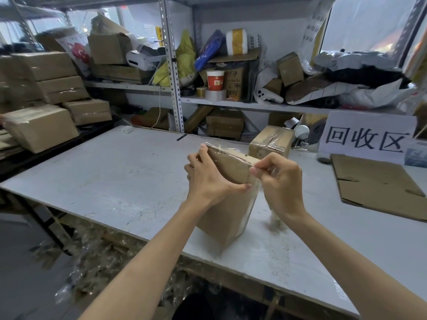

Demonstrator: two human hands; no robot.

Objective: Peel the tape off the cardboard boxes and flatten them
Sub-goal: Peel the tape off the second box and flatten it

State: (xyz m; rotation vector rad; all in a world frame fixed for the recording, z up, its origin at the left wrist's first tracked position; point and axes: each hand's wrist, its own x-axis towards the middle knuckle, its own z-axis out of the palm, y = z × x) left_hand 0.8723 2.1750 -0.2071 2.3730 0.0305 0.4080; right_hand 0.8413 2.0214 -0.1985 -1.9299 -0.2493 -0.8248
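Scraps [92,252] of clear film and cardboard lie on the floor under the table's near edge, at 7 o'clock from the box. The box [228,209] stands on end on the table [115,172], near its front edge and leaning slightly. The left hand [208,179] grips the box's upper part, with the thumb pressed on the near face and the fingers hooked over the top. The right hand [279,181], fingers curled, pinches clear tape [256,192] at the box's upper right corner. More tape runs along the top edge.

Just behind, at 1 o'clock, a second box [270,142] sits on the table with tape crossed over its top. At 3 o'clock, well apart, flat cardboard [379,188] lies on the table. Behind it stands a white sign [367,137] with black characters. At 9 to 10 o'clock is a stack [46,88] of sealed cartons. At 12 o'clock a cluttered shelf [231,105] holds a red cup [215,80].
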